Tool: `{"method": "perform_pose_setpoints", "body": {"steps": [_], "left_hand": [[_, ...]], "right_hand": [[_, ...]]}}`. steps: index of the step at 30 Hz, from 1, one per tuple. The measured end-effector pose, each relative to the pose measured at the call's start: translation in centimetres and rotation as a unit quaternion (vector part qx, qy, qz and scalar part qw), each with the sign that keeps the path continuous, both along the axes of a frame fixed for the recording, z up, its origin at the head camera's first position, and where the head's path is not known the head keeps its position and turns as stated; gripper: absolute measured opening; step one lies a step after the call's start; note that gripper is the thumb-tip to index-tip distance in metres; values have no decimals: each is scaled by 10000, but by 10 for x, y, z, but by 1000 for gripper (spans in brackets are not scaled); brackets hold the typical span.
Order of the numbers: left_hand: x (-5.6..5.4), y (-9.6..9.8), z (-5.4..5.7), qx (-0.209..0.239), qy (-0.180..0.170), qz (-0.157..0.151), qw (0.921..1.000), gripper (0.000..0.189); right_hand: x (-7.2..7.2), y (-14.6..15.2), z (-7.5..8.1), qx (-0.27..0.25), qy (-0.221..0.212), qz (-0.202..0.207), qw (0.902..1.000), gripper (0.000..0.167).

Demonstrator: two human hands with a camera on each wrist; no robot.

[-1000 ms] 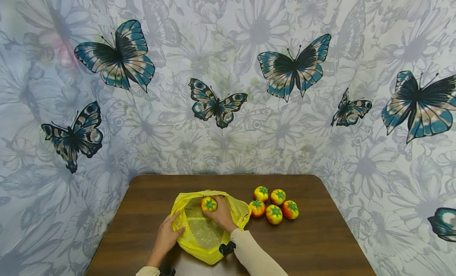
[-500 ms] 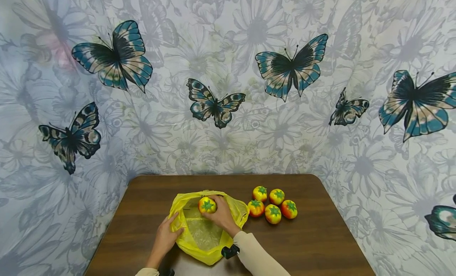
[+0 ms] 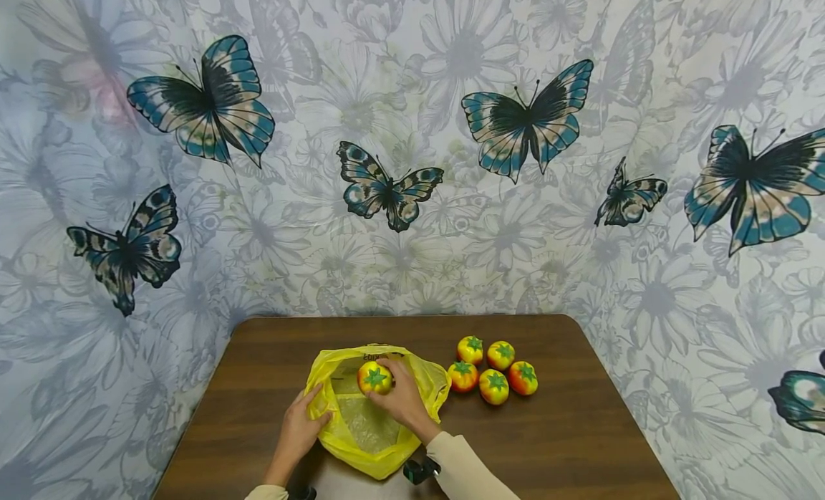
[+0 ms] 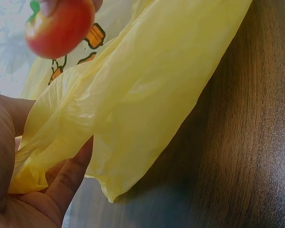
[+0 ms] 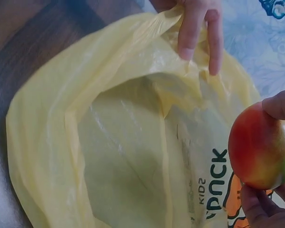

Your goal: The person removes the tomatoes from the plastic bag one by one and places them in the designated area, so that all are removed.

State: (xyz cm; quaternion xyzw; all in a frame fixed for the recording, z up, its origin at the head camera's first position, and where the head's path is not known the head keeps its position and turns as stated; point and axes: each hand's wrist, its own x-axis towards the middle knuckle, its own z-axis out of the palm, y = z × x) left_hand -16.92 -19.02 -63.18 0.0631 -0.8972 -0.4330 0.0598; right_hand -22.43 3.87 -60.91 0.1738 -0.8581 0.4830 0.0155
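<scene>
A yellow plastic bag [image 3: 361,453] lies open-mouthed on the table, with dark print on its inner side. My left hand [image 3: 301,426] grips the bag's left rim; the left wrist view shows the film [image 4: 61,123] between thumb and fingers. Over the bag's mouth, my right hand [image 3: 404,400] holds a red-and-yellow tomato [image 3: 374,378] with a green star-shaped top. In the right wrist view, thumb and fingers pinch that tomato [image 5: 259,147] from opposite sides. Part of the bag's inside is hidden behind the right hand.
Several more tomatoes [image 3: 494,387] of the same kind stand grouped right of the bag on the brown wooden table [image 3: 567,443]. A wall [image 3: 412,271] with butterflies and flowers rises behind the table. Dark straps with small devices [image 3: 422,470] sit at the wrists.
My right hand with the tomato has shifted slightly toward me over the bag's mouth. The left hand keeps its grip on the rim. The other tomatoes have not moved.
</scene>
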Motion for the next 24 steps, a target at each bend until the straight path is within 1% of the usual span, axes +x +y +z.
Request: {"method": "perform_pose_setpoints", "body": {"steps": [6, 15, 24], "left_hand": [[1, 0, 1, -35, 91, -26, 9999, 62], [1, -1, 1, -106, 102, -64, 9999, 63], [1, -1, 1, -45, 147, -49, 9999, 64]], "right_hand": [[7, 3, 7, -154, 85, 73, 9998, 59], [16, 8, 19, -333, 161, 108, 9993, 57], [24, 14, 30, -492, 160, -42, 9987, 58]]}}
